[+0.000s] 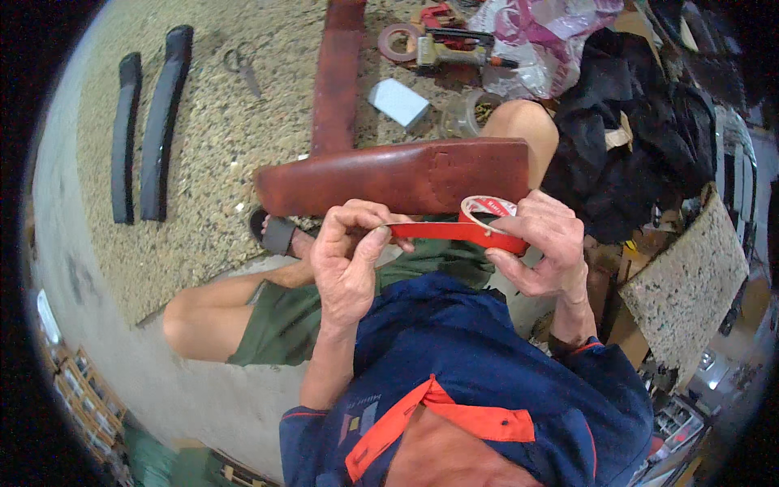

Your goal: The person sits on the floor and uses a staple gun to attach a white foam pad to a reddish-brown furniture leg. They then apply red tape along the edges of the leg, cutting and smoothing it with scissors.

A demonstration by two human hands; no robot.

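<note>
Pale printed lettering runs around the red-and-white inner core of the roll of red tape point(497, 237). More print shows on the chest of the person's dark blue shirt point(479, 341), beside a small coloured emblem, and large purplish lettering covers part of the crumpled plastic bag point(535, 32) at the top.

The roll is tilted, so its round opening and pale cardboard edge show; its outer face is bright, glossy red. It is held in the air over the person's lap, just in front of the near edge of a long reddish-brown leather piece point(389, 174). A short strip of tape point(434, 231) stretches off the roll toward the left, nearly level and fairly straight.

The left hand point(349, 260) is closed in a pinch, thumb against the forefinger, on the free end of the strip, with the other fingers curled. The right hand point(545, 239) is closed around the right side of the roll, thumb low and fingers above. Both forearms come up from below, elbows bent, wrists raised.

The person sits with knees spread, in green shorts point(280, 321). Scissors point(243, 71) and two dark padded strips lie on the speckled foam mat point(243, 146) to the left; a white block point(398, 103) lies beyond the leather.
</note>
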